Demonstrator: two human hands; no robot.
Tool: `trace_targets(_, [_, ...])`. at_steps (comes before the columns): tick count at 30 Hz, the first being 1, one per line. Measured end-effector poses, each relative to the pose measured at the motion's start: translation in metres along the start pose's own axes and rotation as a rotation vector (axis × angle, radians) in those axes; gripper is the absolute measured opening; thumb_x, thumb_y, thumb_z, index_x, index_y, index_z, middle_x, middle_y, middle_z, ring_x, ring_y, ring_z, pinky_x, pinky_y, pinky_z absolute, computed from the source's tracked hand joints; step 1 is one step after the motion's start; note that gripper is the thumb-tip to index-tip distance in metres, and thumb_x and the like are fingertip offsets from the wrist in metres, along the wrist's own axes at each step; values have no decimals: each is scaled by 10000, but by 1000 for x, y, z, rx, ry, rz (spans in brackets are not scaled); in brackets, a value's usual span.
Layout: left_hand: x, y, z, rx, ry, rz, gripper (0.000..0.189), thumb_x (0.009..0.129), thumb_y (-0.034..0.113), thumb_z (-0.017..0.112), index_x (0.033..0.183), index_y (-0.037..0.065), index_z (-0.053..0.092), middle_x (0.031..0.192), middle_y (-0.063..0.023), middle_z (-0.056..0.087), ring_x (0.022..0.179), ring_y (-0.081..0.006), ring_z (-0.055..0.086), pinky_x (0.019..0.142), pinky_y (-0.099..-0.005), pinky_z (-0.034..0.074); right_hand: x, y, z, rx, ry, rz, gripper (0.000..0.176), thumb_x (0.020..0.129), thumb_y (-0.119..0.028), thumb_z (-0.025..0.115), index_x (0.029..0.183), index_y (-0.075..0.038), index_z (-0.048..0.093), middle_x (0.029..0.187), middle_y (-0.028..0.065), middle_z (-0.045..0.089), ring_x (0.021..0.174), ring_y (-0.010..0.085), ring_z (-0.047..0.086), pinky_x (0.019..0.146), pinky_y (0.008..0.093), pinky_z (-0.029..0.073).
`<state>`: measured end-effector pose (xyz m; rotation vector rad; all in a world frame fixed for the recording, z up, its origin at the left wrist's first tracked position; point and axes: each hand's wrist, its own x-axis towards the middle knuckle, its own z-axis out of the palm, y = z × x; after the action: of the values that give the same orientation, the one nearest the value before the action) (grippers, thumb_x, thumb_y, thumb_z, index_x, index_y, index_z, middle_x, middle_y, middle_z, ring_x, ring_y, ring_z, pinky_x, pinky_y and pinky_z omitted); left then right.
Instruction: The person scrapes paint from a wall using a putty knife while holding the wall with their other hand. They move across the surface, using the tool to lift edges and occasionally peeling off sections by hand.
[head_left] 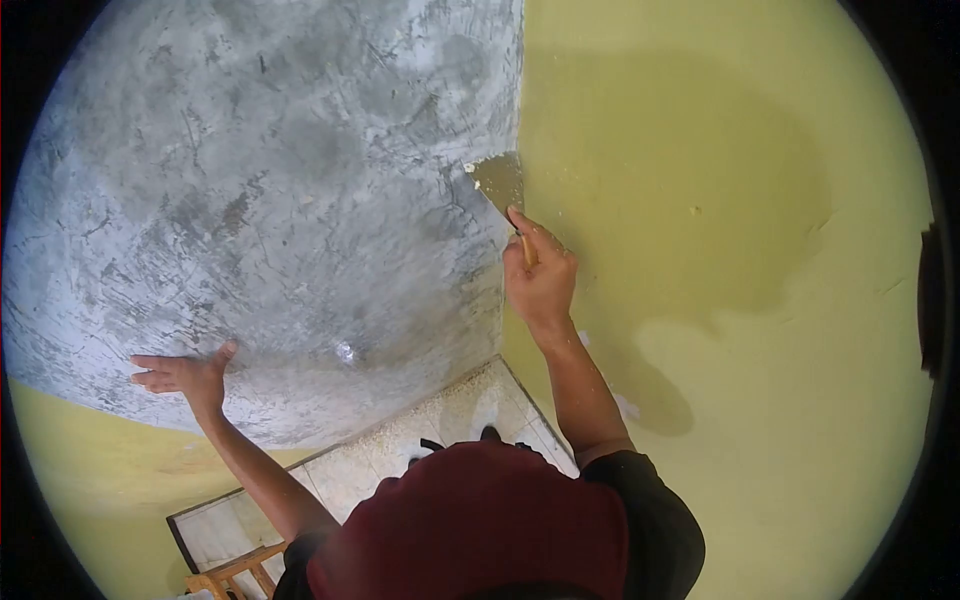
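My right hand (pixel 541 279) is closed around the handle of a putty knife (pixel 500 180). The wide blade lies against the scraped grey wall (pixel 330 190), right by the corner where it meets the yellow-green wall (pixel 680 190). Pale crumbs cling to the blade's left edge. Lower on the left, my left hand (pixel 196 377) rests on the grey wall, fingers spread, holding nothing.
Yellow paint remains along the bottom left (pixel 110 440). Below, the tiled floor (pixel 375 440) is strewn with pale flakes. A wooden frame, perhaps a ladder or stool (pixel 235 574), stands at the lower left. A dark object (pixel 930 300) sits at the far right edge.
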<state>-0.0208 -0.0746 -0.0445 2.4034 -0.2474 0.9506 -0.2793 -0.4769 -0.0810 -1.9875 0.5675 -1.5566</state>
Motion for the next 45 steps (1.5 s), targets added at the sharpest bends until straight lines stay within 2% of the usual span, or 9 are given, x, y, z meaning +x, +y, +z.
trace_targets(5, [2,-4,2,35,0,-18,1711,442,578,952,1486,24,-285,1458,-459,-287,1405,-575,-241,1137,-626,-112,-15,14,-2,-20,-26,-101,347,803,1,614,1133,-48,711,911,183,716,759,318,698,685,372,562])
trace_targets(8, [0,-2,1,20,1,-13,1712,447,578,951,1480,23,-296,1449,-467,-291,1404,-572,-249,1136,-628,-114,19,3,4,3,21,-134,345,801,-3,619,1131,-50,710,908,184,716,767,325,701,691,373,564])
trace_targets(12, [0,3,-3,8,-2,-14,1706,456,574,951,1481,31,-300,1453,-462,-291,1403,-567,-257,1134,-628,-117,22,-8,8,49,85,-124,349,801,-5,621,1135,-53,709,918,179,721,794,330,708,717,374,570])
trace_targets(14, [2,-1,-1,23,-16,-16,1689,463,446,983,1478,26,-300,1455,-454,-301,1399,-561,-276,1127,-640,-118,-3,0,12,58,25,-71,349,803,-9,621,1138,-53,707,944,177,724,828,334,712,743,376,571])
trace_targets(18, [3,-3,0,23,-14,-7,1683,466,435,984,1483,33,-296,1456,-453,-301,1403,-549,-282,1127,-637,-120,2,-10,6,66,15,-5,347,803,-11,621,1137,-51,706,963,177,725,844,332,713,751,377,569])
trace_targets(24, [3,-1,2,27,39,45,1678,471,459,980,1486,23,-283,1464,-448,-294,1403,-553,-276,1124,-643,-119,12,-3,-10,26,57,-102,338,800,-8,618,1123,-43,709,969,177,725,835,325,712,737,376,568])
trace_targets(27, [-3,-2,-1,8,-18,-65,1678,468,486,974,1493,34,-275,1474,-441,-286,1405,-557,-266,1126,-640,-120,13,-6,-11,-22,-13,-89,331,800,-7,612,1115,-38,710,962,177,724,827,322,710,729,378,567])
trace_targets(29, [2,-12,8,34,49,23,1680,467,601,933,1502,54,-272,1474,-455,-261,1399,-593,-231,1127,-641,-125,15,-9,-7,10,-35,-18,322,803,-14,606,1106,-38,713,952,177,723,826,323,709,730,383,567])
trace_targets(45, [1,-13,9,43,38,11,1690,453,585,942,1500,49,-272,1476,-447,-269,1403,-582,-236,1137,-625,-123,22,-10,-5,88,24,-24,336,800,-11,609,1120,-32,710,952,196,717,832,332,708,737,385,565])
